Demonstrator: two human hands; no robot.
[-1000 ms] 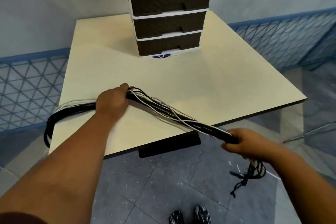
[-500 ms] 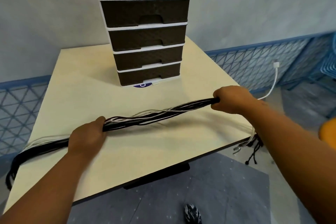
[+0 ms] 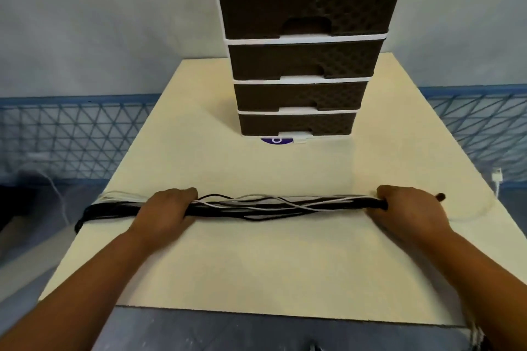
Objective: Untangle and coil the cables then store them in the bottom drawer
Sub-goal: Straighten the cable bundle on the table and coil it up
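A bundle of black and white cables point(image 3: 279, 204) lies stretched across the cream table point(image 3: 256, 265), left to right. My left hand point(image 3: 168, 208) grips the bundle near its left part, and my right hand point(image 3: 410, 208) grips it near the right end. Left of my left hand the cables point(image 3: 108, 206) loop over the table's left edge. A white strand point(image 3: 473, 212) curves away beyond my right hand. The drawer unit point(image 3: 302, 65) with several dark brown drawers stands at the back; its bottom drawer point(image 3: 296, 124) is closed.
A purple round sticker point(image 3: 276, 140) peeks from under the drawer unit. A white plug and cord point(image 3: 497, 177) hang off the right side. Blue lattice fencing point(image 3: 71, 139) runs behind the table on both sides, below a grey wall.
Both hands have brought the bundle down level onto the table, my right hand swinging from off the front edge to the right side. The view shifted to face the drawer unit straight on.
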